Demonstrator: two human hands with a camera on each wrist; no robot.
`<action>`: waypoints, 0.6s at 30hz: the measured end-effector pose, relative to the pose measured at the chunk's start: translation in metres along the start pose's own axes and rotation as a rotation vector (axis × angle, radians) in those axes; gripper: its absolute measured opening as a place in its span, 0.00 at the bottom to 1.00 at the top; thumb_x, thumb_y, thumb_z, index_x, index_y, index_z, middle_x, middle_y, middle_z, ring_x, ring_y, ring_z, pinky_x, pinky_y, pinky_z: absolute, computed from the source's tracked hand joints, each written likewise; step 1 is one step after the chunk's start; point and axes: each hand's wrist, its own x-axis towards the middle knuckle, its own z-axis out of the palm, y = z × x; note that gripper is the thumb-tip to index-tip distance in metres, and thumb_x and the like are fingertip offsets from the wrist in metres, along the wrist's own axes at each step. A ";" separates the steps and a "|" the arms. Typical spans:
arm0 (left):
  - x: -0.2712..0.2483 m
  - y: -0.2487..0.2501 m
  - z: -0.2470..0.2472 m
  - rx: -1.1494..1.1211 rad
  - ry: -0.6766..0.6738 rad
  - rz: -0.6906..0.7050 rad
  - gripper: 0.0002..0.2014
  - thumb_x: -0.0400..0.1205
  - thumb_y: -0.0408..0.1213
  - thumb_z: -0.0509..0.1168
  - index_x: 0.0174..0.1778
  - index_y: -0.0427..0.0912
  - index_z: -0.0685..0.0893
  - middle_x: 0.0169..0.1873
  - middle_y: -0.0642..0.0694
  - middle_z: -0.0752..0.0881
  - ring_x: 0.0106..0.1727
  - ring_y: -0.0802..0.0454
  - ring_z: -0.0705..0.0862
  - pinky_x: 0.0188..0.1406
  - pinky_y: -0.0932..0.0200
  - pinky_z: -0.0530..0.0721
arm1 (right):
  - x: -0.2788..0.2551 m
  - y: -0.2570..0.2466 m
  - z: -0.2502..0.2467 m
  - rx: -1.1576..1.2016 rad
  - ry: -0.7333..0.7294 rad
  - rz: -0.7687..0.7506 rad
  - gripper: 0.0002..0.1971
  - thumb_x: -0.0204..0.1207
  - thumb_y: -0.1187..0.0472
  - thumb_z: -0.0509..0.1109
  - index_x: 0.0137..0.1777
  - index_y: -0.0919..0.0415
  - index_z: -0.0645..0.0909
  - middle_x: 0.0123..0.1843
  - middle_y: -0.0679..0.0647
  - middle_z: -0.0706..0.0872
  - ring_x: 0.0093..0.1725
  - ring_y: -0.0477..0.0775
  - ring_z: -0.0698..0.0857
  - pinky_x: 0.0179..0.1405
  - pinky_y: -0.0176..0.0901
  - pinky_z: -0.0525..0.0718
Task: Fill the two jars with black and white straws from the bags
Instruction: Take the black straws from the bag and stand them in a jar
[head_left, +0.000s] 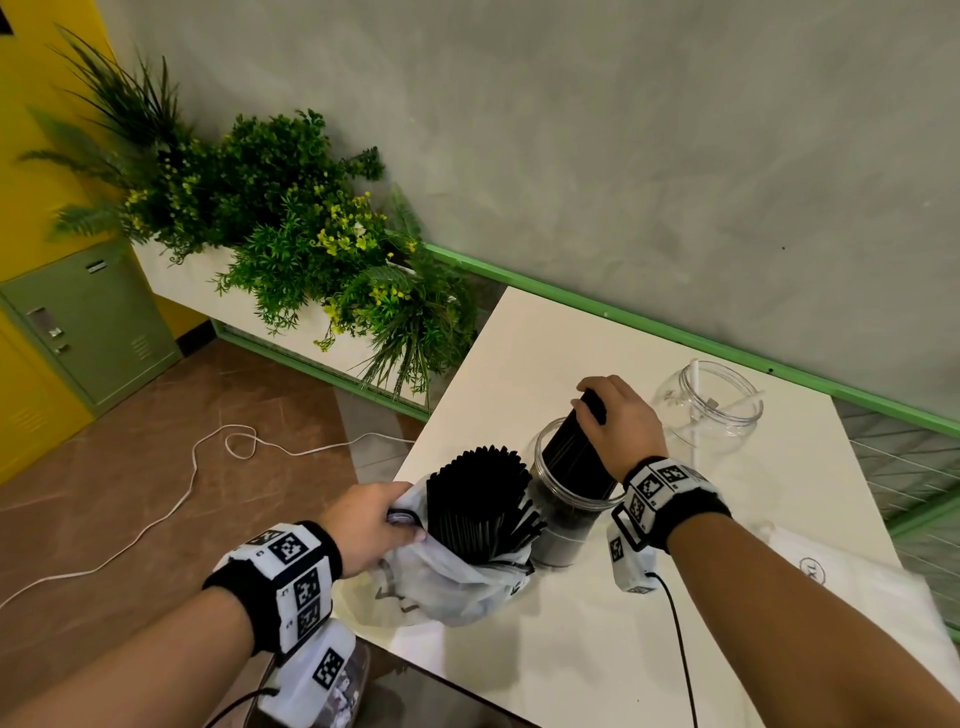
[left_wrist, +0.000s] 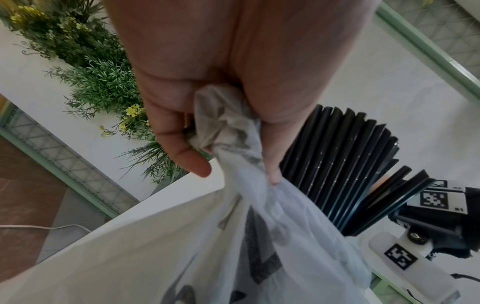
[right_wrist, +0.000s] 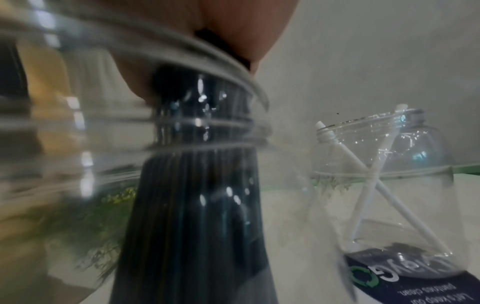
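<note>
My right hand (head_left: 610, 415) grips a bundle of black straws (head_left: 574, 449) by the top, its lower end inside the near clear jar (head_left: 563, 525). Seen from the right wrist, the black bundle (right_wrist: 197, 195) shows through the jar wall (right_wrist: 72, 144). My left hand (head_left: 374, 522) clutches the bunched rim of a white plastic bag (head_left: 431, 587) that stands on the table with many black straws (head_left: 478, 504) fanning out of it. In the left wrist view my fingers (left_wrist: 179, 142) pinch the crumpled bag (left_wrist: 226, 131) beside the straws (left_wrist: 345, 164). A second clear jar (head_left: 709, 402) farther right holds two white straws (right_wrist: 363, 185).
The white table (head_left: 571, 639) stands against a grey wall with a green rail (head_left: 675, 327). Another white bag (head_left: 857, 582) lies at the table's right edge. A planter of green plants (head_left: 291, 234) stands beyond the table's left side. A white cable (head_left: 156, 514) lies on the brown floor.
</note>
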 end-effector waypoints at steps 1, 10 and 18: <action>0.000 -0.001 0.000 -0.002 0.000 -0.002 0.06 0.74 0.40 0.73 0.44 0.47 0.84 0.43 0.51 0.89 0.47 0.55 0.85 0.49 0.53 0.83 | 0.000 -0.001 0.000 -0.007 -0.015 0.016 0.11 0.80 0.55 0.66 0.60 0.55 0.80 0.55 0.52 0.83 0.49 0.57 0.83 0.44 0.50 0.83; 0.001 -0.007 0.001 -0.024 -0.007 0.009 0.07 0.73 0.40 0.74 0.45 0.47 0.84 0.42 0.52 0.89 0.48 0.56 0.86 0.49 0.55 0.82 | 0.003 0.000 0.000 -0.008 -0.036 0.066 0.10 0.82 0.55 0.64 0.58 0.58 0.80 0.56 0.54 0.83 0.51 0.60 0.83 0.47 0.49 0.81; 0.000 -0.009 0.001 -0.022 -0.016 0.000 0.08 0.73 0.40 0.74 0.46 0.47 0.85 0.43 0.52 0.89 0.48 0.55 0.86 0.51 0.52 0.83 | 0.001 0.006 -0.002 0.018 -0.048 0.083 0.13 0.83 0.52 0.63 0.61 0.56 0.80 0.60 0.52 0.81 0.53 0.57 0.82 0.51 0.48 0.81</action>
